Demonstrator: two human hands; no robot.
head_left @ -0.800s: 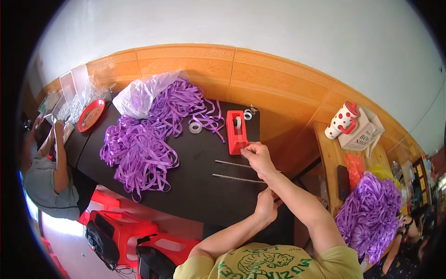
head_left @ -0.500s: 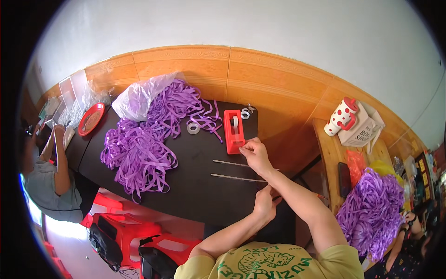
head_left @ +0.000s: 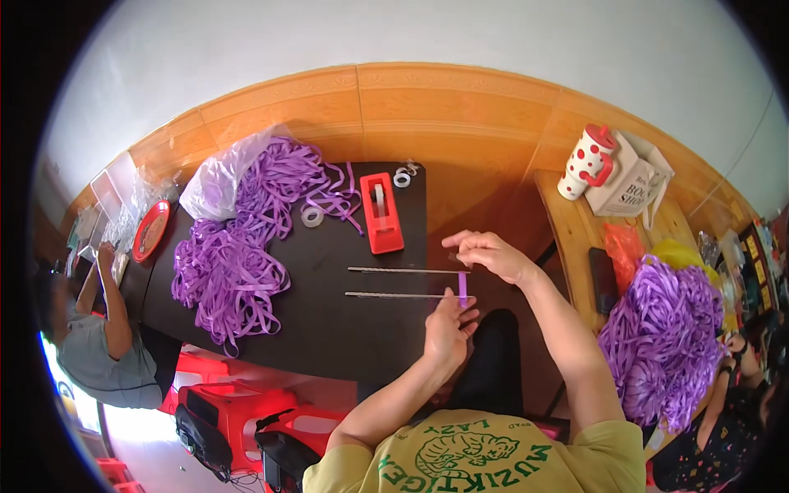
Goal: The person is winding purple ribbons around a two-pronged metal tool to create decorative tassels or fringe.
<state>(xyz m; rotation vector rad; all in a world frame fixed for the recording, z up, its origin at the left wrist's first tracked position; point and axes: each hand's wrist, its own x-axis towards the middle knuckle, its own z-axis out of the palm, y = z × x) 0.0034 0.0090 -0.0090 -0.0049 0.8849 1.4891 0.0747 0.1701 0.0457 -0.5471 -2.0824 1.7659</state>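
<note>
Two thin, twisted-looking metal rods (head_left: 403, 270) lie side by side, reaching rightward past the table edge. A short strip of purple ribbon (head_left: 463, 285) spans their right ends. My left hand (head_left: 447, 333) is at the lower rod's end, with its thumb by the rod and its fingers closed on the ribbon's lower part. Just above the upper rod's end is my right hand (head_left: 495, 255), index finger stretched leftward and thumb apart from it; anything clear stuck to the fingers is too small to see. Beyond the rods stands a red tape dispenser (head_left: 383, 215) with a roll in it.
Heaped purple ribbon (head_left: 226, 279) spills from a white plastic bag (head_left: 222, 185) on the black table (head_left: 329, 345). Tape rolls (head_left: 312, 217) lie nearby. At right, a wooden table (head_left: 567, 222) holds a polka-dot tumbler (head_left: 585, 164), a paper bag and more ribbon. People sit at both sides.
My right hand has left the tape dispenser and come to the rods' right ends. My left hand has shifted up, and the ribbon strip now shows. The view has swung to the right.
</note>
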